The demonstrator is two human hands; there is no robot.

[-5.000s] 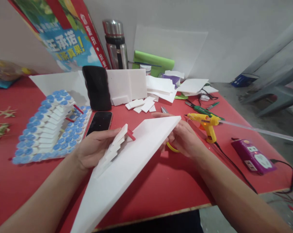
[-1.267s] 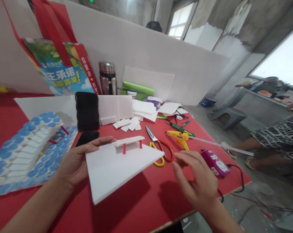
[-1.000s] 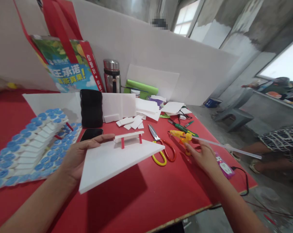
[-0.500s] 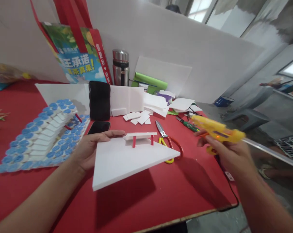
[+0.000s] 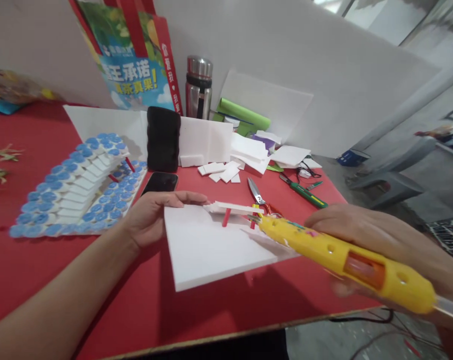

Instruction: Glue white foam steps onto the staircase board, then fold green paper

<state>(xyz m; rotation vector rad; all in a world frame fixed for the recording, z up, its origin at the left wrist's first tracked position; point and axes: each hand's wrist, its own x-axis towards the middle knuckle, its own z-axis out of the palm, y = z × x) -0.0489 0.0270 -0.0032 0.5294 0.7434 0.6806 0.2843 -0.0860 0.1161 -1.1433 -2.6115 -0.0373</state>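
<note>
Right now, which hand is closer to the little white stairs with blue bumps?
Left. The left hand is just beside the stairs, holding the white board. The right hand is farther away, across the board, holding the yellow glue gun.

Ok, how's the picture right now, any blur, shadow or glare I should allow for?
In the head view, the right hand looks smeared and the yellow glue gun a little soft; in the same view, a diffuse shadow darkens the red table below the white board, and mild highlights show on the steel flask.
</note>
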